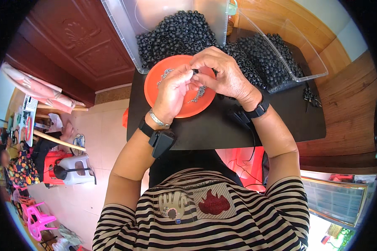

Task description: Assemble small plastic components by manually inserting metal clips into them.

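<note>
Two hands meet above an orange plate (157,85) on the black surface (222,125): the left hand (174,90) and the right hand (222,73) both have their fingertips pressed together, each grip pinching one small black bead (195,72) held between them over the plate's middle. Small silvery metal bits (199,94) lie scattered on the plate, and heaps of black beads (176,35) fill two clear plastic bins (121,29) just behind it, one of them tilted toward the plate.

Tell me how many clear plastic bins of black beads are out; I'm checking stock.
2: one clear bin behind the orange plate, one clear bin tipped to its right. Others may lie outside the view.
</note>
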A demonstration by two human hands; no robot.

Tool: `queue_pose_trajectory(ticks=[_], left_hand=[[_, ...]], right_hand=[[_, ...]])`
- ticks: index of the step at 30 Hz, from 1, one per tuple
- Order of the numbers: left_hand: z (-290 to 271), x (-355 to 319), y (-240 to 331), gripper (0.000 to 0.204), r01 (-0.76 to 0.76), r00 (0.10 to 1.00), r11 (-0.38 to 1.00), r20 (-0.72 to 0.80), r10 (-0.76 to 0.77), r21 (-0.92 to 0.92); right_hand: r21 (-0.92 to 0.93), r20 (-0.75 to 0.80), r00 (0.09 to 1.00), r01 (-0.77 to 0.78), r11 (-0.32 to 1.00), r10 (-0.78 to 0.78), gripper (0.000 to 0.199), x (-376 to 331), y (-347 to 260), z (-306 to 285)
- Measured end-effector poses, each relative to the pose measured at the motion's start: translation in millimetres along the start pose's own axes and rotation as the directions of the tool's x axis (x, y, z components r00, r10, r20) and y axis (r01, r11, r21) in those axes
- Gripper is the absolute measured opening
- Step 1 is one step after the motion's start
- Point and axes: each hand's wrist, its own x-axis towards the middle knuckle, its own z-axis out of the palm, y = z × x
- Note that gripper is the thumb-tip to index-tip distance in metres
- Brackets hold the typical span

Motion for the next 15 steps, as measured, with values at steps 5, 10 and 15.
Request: queue_pose_trajectory(ticks=[5,10,15], left_hand=[[-4.1,2.6,-1.7,0.020,-0.021,1.000,0.997,0.004,0.021,0.075],[-19.7,7.4,6.7,0.023,-0.024,0.986,0.999,-0.164,0.017,-0.040],[-28.7,8.7,10.7,0.021,-0.092,0.928,0.992,-0.367,0.056,-0.082]], right_hand=[[-0.046,-0.001,1.000,0.021,0.999,-0.021,0.024,0.1,0.7,0.4],[-0.036,-0.002,0.994,-0.108,0.993,0.108,0.017,-4.1,17.7,4.3],[-0.048,0.156,0.988,-0.012,0.999,0.020,0.012,-8.1,15.4,13.7]])
